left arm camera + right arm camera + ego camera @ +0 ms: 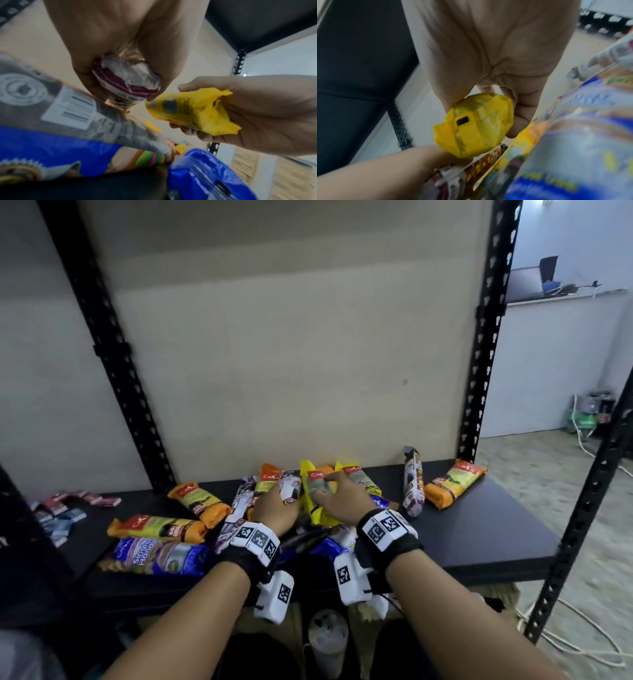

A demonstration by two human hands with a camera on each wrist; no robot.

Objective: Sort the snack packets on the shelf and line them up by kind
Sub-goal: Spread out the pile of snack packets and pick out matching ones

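A heap of snack packets lies in the middle of the black shelf (479, 529). My left hand (274, 508) grips a white and maroon packet (291, 486) by its end; the same white and maroon packet (126, 82) shows between thumb and fingers in the left wrist view. Beside it my right hand (342, 498) holds a yellow packet (317, 505), whose crumpled end fills the palm as the yellow packet (474, 124) in the right wrist view. Orange packets (198, 499) and blue packets (154, 554) lie to the left.
One orange packet (455, 486) and one white-maroon packet (412, 481) lie apart at the right rear. Small red and blue boxes (61, 515) sit at the shelf's far left. Black perforated uprights (486, 337) frame the bay, with a cardboard back panel (291, 354) behind.
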